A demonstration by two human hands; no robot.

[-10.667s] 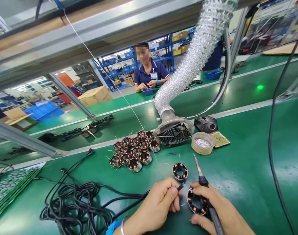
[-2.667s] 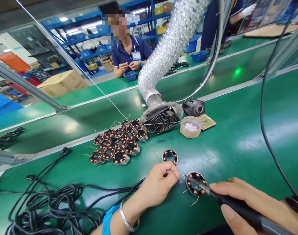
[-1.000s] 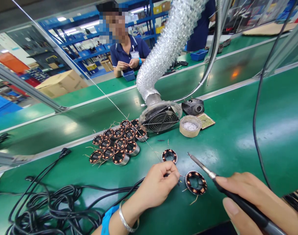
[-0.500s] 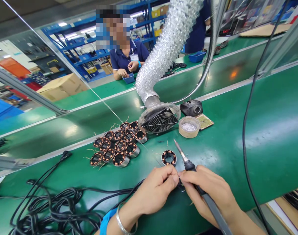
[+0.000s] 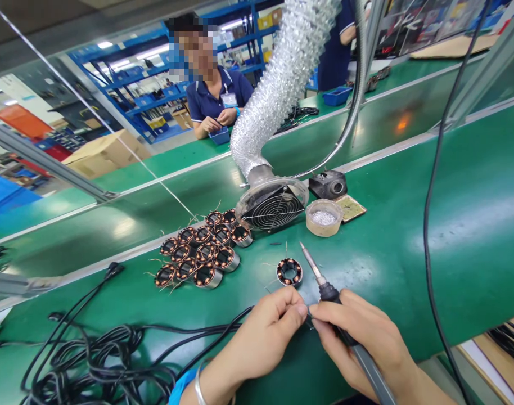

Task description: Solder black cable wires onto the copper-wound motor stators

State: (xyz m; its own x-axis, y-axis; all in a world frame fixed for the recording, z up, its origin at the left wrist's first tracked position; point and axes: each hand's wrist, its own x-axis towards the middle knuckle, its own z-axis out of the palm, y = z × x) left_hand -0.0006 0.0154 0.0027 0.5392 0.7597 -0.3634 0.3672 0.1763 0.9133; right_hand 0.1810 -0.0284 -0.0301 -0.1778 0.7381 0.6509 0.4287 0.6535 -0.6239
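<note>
My right hand [image 5: 362, 332] is closed round a soldering iron [image 5: 329, 292], whose bare metal tip points up and away over the bench. My left hand [image 5: 267, 329] is closed in a pinch beside it. Black cable [image 5: 217, 332] runs in behind the left hand, and thin wire ends [image 5: 310, 323] show between the two hands, with fingertips almost meeting there. Just beyond the fingers stands one motor stator [image 5: 289, 273] with copper windings and loose wire ends. More stators [image 5: 206, 253] are grouped to the left.
A fume extractor [image 5: 274, 208] with a silver duct stands behind the stator. Right of it are a round tub [image 5: 323, 218], a flat square pad [image 5: 352, 208] and a black holder [image 5: 328, 184]. Tangled cables [image 5: 100, 360] cover the bench's left. Across it sits a co-worker [image 5: 218, 95].
The view has shifted slightly. My hands stay close together, with a slightly wider gap at the fingertips. The soldering iron remains in my right hand.
</note>
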